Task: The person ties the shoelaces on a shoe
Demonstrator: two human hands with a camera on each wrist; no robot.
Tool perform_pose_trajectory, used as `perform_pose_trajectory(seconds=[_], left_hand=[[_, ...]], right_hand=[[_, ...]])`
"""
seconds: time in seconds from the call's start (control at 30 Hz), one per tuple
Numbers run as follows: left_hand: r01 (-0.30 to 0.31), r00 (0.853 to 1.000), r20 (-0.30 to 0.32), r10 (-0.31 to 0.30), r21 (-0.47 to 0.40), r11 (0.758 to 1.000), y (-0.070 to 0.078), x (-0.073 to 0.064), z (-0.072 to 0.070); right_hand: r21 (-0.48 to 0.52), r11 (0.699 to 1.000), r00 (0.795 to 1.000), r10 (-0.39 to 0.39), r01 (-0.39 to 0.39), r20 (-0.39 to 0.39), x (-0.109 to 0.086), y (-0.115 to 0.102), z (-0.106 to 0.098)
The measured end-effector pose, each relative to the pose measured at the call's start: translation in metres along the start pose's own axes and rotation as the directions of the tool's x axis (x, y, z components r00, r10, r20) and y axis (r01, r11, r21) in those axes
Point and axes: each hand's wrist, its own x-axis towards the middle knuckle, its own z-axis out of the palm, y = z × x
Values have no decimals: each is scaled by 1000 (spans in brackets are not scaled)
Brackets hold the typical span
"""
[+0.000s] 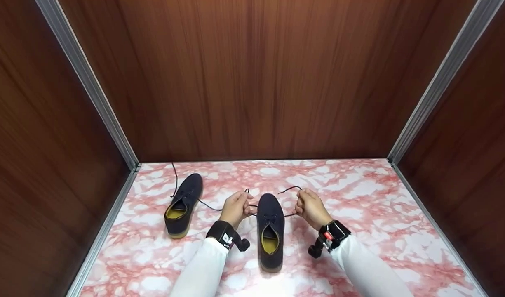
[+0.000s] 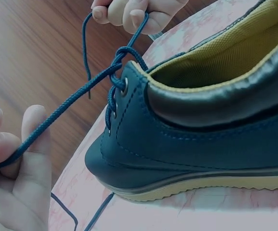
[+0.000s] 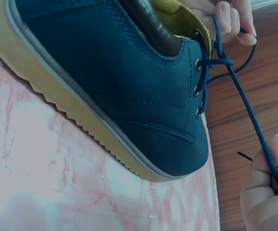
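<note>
A dark blue lace-up shoe (image 1: 271, 231) with a yellow lining and tan sole stands between the two hands, toe pointing away. Its laces cross in a knot (image 2: 119, 60) over the eyelets, and both ends stretch out sideways. On the left side, the left hand (image 1: 236, 207) grips one lace (image 2: 64, 107) between curled fingers and thumb. Opposite it, the right hand (image 1: 312, 207) pinches the other lace (image 3: 249, 108), whose loose tip sticks out past the fingers. Both hands are raised beside the front of the shoe.
The matching shoe (image 1: 184, 205) stands at the left, its untied laces (image 1: 176, 177) spread on the pink and white marbled surface (image 1: 359, 255). Brown wood-grain panels (image 1: 260, 82) with grey metal edge strips (image 1: 87, 82) enclose the back and sides.
</note>
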Motion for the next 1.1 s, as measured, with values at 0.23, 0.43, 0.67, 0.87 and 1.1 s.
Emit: perform_pose_trajectory(seconds=[0.23,0.43,0.67,0.87,1.1], left_hand=[[-3,1000,-9,3,45,999,0,-1,-6],[-1,999,-39,5,100,995,-1,-1,-9],[25,998,-65,-15,152,988,-2,-1,-11],[32,996,-89,-14,200,979,-3,1,-15],[37,994,-111,-12,231,972,-7,0,-18]], right_hand=[[-10,1000,1000,23,-23,-4,1,4,-7],[-27,999,999,33,-33,11,1,8,-9],[-30,999,1000,28,-27,14,1,12,-10],[-65,998,1000,16,-15,19,2,13,-12],[-99,995,1000,22,-21,3,2,17,-15]])
